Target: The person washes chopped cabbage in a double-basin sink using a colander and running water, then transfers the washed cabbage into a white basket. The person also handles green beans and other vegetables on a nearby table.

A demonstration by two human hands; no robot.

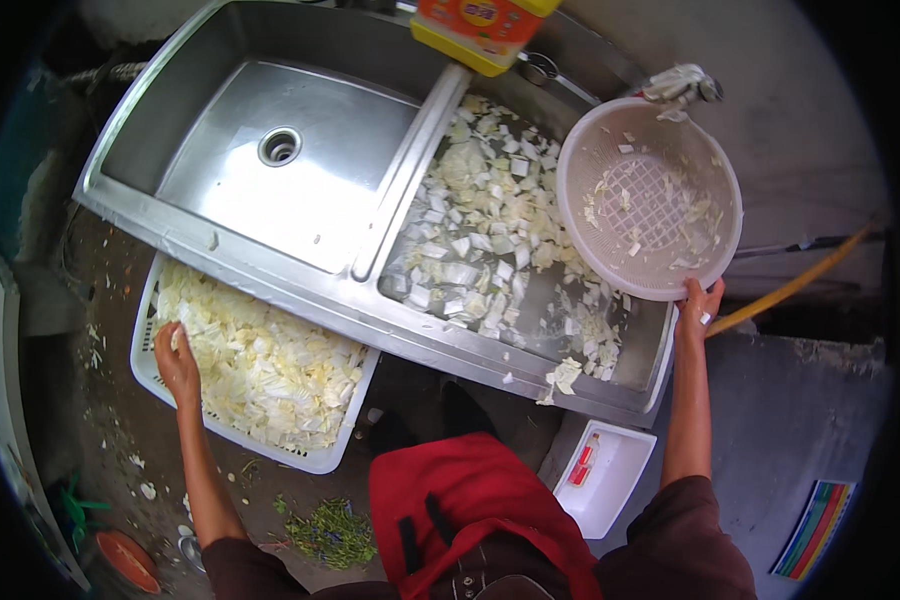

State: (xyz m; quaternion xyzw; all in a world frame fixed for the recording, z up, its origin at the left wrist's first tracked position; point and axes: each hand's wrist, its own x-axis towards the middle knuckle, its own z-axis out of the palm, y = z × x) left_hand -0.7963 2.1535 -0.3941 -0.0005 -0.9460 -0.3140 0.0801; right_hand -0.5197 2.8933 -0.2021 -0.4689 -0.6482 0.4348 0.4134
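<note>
My right hand (699, 306) grips the lower rim of a pale plastic colander (649, 202), which tilts over the right end of the sink with cabbage bits clinging inside. Chopped cabbage (495, 232) floats in water in the right basin of the stainless steel sink (307, 307). At the left, my left hand (176, 360) is over the edge of a white plastic crate (322, 461) filled with cut cabbage (270, 367). Its fingers are slightly bent beside the leaves, and I see nothing held in them.
The left basin (292, 195) has a drain. A yellow and orange container (480, 30) stands at the sink's back. Below right is a white tub (607, 480) with a bottle (585, 461). Greens (334, 532) and an orange-red dish (127, 561) lie on the floor. A yellow pole (795, 281) is at right.
</note>
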